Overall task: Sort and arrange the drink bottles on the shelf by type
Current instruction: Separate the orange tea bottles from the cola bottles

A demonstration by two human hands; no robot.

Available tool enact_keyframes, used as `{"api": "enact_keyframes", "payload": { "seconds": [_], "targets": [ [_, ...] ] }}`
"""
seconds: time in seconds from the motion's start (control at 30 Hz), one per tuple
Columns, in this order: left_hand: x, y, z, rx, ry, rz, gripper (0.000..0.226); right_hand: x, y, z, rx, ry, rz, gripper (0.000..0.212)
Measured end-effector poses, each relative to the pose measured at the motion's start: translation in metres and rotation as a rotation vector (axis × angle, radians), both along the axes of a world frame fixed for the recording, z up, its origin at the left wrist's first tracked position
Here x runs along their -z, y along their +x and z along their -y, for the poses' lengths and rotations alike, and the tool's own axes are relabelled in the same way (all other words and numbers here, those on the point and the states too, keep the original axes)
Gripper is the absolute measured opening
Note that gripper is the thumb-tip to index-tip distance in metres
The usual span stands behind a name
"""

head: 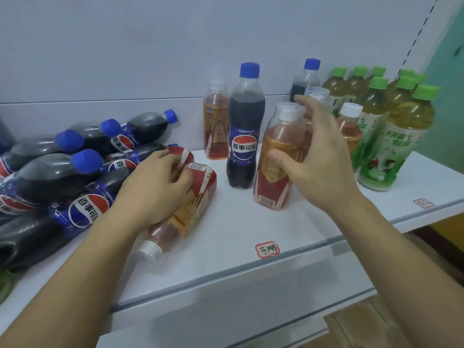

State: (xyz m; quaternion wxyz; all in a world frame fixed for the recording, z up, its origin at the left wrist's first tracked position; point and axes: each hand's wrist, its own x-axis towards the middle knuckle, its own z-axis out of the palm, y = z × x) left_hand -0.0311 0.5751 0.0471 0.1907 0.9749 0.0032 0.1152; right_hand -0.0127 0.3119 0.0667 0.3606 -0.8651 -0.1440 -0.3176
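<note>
While the green tea bottles already stand grouped at the shelf's right end, the rest is unsorted. Cola bottles lie piled at the left, one cola bottle stands among the orange ones. Left hand grips a lying orange bottle; right hand has its fingers curled around an upright orange bottle.

Blue-capped plastic cola bottles are piled on their sides at the white shelf's left; one stands upright mid-shelf among white-capped amber drink bottles, while green-capped tea bottles are grouped upright at right.
</note>
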Motion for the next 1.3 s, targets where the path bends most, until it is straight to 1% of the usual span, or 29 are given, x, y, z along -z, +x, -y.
{"api": "enact_keyframes", "payload": {
  "seconds": [0.03, 0.1, 0.13, 0.17, 0.2, 0.27, 0.3, 0.37, 0.4, 0.47, 0.6, 0.67, 0.73, 0.77, 0.83, 0.9, 0.93, 1.0, 1.07, 1.1, 1.2, 1.27, 1.3],
  "targets": [
    [-0.003, -0.004, -0.003, 0.022, -0.042, 0.046, 0.045, 0.005, -0.009, -0.005, 0.023, 0.006, 0.107, 0.075],
    [-0.007, -0.013, -0.013, 0.077, -0.069, 0.076, 0.040, 0.014, -0.033, -0.019, 0.017, 0.016, 0.336, 0.059],
    [-0.008, -0.019, -0.022, 0.107, -0.052, 0.086, 0.039, 0.021, -0.043, -0.028, -0.043, 0.009, 0.375, 0.051],
    [-0.007, -0.027, -0.030, 0.141, -0.011, 0.107, 0.039, 0.028, -0.050, -0.039, -0.135, -0.011, 0.336, 0.049],
    [-0.003, -0.035, -0.038, 0.169, 0.042, 0.132, 0.039, 0.034, -0.054, -0.051, -0.242, -0.046, 0.230, 0.051],
    [0.009, -0.056, -0.050, 0.174, 0.116, 0.158, 0.043, 0.047, -0.055, -0.077, -0.431, -0.181, -0.015, 0.063],
    [0.016, -0.067, -0.053, 0.158, 0.124, 0.165, 0.045, 0.053, -0.055, -0.088, -0.494, -0.284, -0.071, 0.071],
    [0.030, -0.086, -0.056, 0.127, 0.090, 0.186, 0.050, 0.062, -0.054, -0.108, -0.568, -0.481, -0.094, 0.086],
    [0.037, -0.093, -0.057, 0.109, 0.061, 0.197, 0.051, 0.064, -0.053, -0.114, -0.583, -0.539, -0.107, 0.089],
    [0.051, -0.102, -0.058, 0.056, 0.015, 0.199, 0.053, 0.068, -0.051, -0.120, -0.592, -0.562, -0.118, 0.086],
    [0.067, -0.110, -0.056, -0.030, -0.032, 0.162, 0.071, 0.066, -0.052, -0.117, -0.602, -0.549, -0.070, 0.072],
    [0.067, -0.111, -0.054, -0.084, -0.045, 0.129, 0.079, 0.065, -0.051, -0.112, -0.586, -0.555, -0.034, 0.072],
    [0.065, -0.110, -0.051, -0.128, -0.046, 0.085, 0.082, 0.060, -0.052, -0.105, -0.599, -0.492, 0.002, 0.071],
    [0.063, -0.110, -0.050, -0.148, -0.041, 0.066, 0.081, 0.056, -0.052, -0.102, -0.625, -0.412, 0.004, 0.069],
    [0.061, -0.108, -0.048, -0.188, -0.023, 0.022, 0.080, 0.042, -0.051, -0.097, -0.665, -0.191, -0.056, 0.068],
    [0.059, -0.107, -0.047, -0.220, 0.007, -0.022, 0.077, 0.027, -0.042, -0.094, -0.646, -0.019, -0.152, 0.070],
    [0.058, -0.107, -0.047, -0.229, 0.024, -0.036, 0.073, 0.020, -0.035, -0.095, -0.611, 0.006, -0.195, 0.070],
    [0.057, -0.108, -0.047, -0.236, 0.036, -0.038, 0.058, 0.011, -0.019, -0.099, -0.535, 0.001, -0.278, 0.066],
    [0.057, -0.108, -0.048, -0.237, 0.040, -0.033, 0.044, 0.008, -0.006, -0.105, -0.494, 0.026, -0.313, 0.061],
    [0.056, -0.108, -0.048, -0.237, 0.049, -0.037, 0.042, 0.007, -0.002, -0.107, -0.478, 0.045, -0.308, 0.060],
    [0.056, -0.111, -0.050, -0.220, 0.095, -0.056, 0.049, 0.011, 0.002, -0.113, -0.429, 0.110, -0.262, 0.060],
    [0.056, -0.116, -0.055, -0.199, 0.128, -0.061, 0.056, 0.017, -0.001, -0.116, -0.391, 0.171, -0.240, 0.064],
    [0.057, -0.119, -0.059, -0.187, 0.144, -0.065, 0.061, 0.021, -0.006, -0.116, -0.361, 0.208, -0.179, 0.067]
  ]
}}
